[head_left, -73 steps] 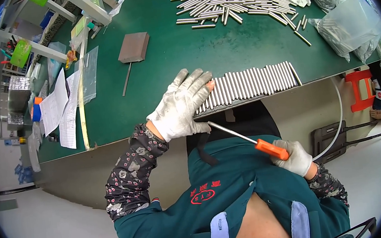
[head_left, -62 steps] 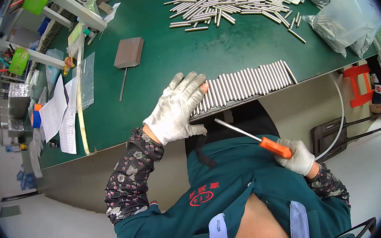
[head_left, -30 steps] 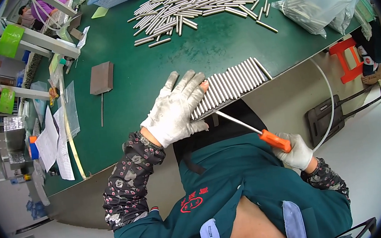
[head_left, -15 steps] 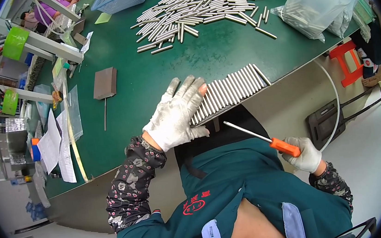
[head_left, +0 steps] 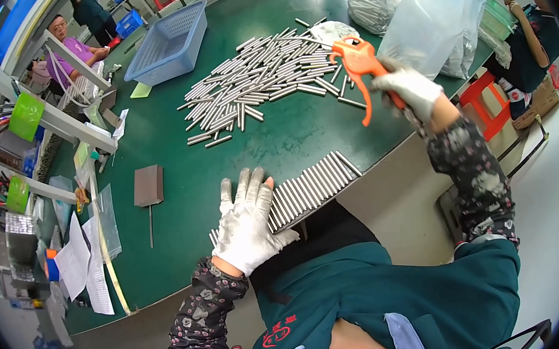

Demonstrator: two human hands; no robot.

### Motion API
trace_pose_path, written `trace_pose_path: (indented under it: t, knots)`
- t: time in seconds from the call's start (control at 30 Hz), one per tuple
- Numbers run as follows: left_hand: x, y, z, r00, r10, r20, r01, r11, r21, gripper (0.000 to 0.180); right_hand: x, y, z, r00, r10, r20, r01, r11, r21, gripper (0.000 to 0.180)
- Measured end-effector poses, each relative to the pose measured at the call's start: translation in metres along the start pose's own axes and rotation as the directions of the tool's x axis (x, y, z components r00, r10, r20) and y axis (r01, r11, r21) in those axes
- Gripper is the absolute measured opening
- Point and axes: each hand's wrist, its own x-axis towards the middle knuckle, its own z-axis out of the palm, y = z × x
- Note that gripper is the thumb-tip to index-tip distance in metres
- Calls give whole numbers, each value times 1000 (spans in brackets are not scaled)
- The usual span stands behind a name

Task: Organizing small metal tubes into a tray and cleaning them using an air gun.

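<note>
My left hand [head_left: 245,226], in a white work glove with darkened fingertips, lies flat with its fingers stretched out. It covers part of a row of short steel pins [head_left: 311,188] lined up side by side along the table's near edge. My right hand [head_left: 414,92], also gloved and slightly blurred, grips an orange air blow gun [head_left: 359,60] above the right side of the table. The gun's thin nozzle points left, over the right part of a loose heap of steel pins [head_left: 256,78]. A white cloth [head_left: 332,31] lies behind the nozzle.
A blue plastic basket [head_left: 190,47] stands at the far left. Left of my hand lies a brown block with a thin rod [head_left: 149,186]. Clear plastic bags [head_left: 424,26] occupy the far right, near a red stool [head_left: 491,111]. Papers [head_left: 92,262] hang by the left edge. Other people sit farther off.
My right hand has swung the blow gun from beside my lap up over the table. My left hand stays flat on the row of pins. The whole view has shifted.
</note>
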Motion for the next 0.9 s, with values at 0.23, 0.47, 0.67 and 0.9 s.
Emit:
trace_pose_path:
  t: [0.23, 0.47, 0.67, 0.9]
  knots:
    - [2, 10, 1, 994, -107, -32, 107, 994, -16, 97, 124, 6, 17, 988, -109, -110, 74, 957, -280, 56]
    - [10, 8, 8, 987, -150, -57, 147, 988, -47, 90, 191, 46, 9, 891, -299, -343, -35, 707, -707, 39]
    - [13, 11, 10, 985, -144, -94, 138, 988, -69, 90, 146, 13, 9, 871, -384, -306, 6, 631, -776, 41]
    - [15, 15, 15, 983, -150, -109, 141, 987, -81, 86, 55, 13, 39, 624, -759, -187, 557, 600, -574, 40]
